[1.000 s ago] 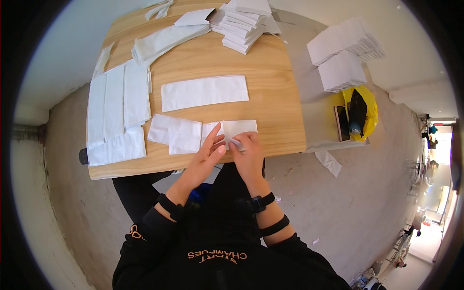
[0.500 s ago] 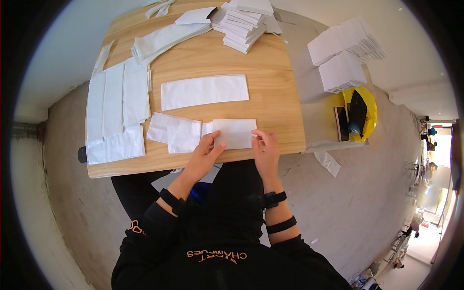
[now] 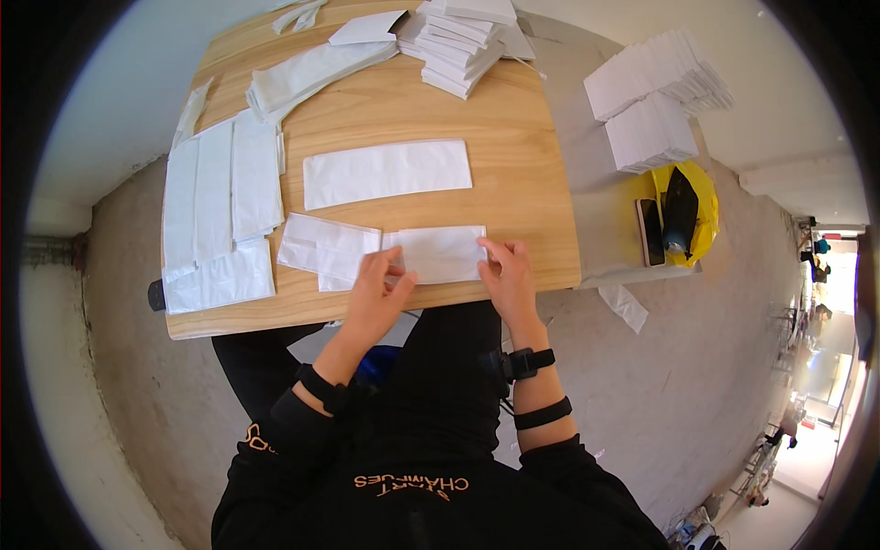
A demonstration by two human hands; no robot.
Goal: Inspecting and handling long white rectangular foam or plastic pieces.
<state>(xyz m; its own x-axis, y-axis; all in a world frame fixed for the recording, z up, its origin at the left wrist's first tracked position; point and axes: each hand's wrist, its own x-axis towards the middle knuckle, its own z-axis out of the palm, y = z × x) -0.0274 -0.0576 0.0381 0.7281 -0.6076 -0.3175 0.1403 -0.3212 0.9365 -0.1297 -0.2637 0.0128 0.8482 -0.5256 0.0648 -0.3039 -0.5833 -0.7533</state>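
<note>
A flat white rectangular packet lies near the table's front edge, between my two hands. At its left end my left hand rests with thumb and fingers apart, the fingertips at the packet. My right hand has its fingers bent, with thumb and index finger at the packet's right edge. Left of it, partly overlapping one another, are two white sleeves of thin, slightly see-through material. Farther back, a longer white sleeve lies flat by itself.
Rows of white sleeves cover the table's left side. Behind lie a fanned sleeve pile and stacked white boards. On the grey surface at right stand white stacks, a phone and a yellow bag holding a dark bottle.
My left hand has slid a little left along the packet, and its fingers have shifted. My right hand has moved slightly right and stays at the right edge. The packet has barely moved.
</note>
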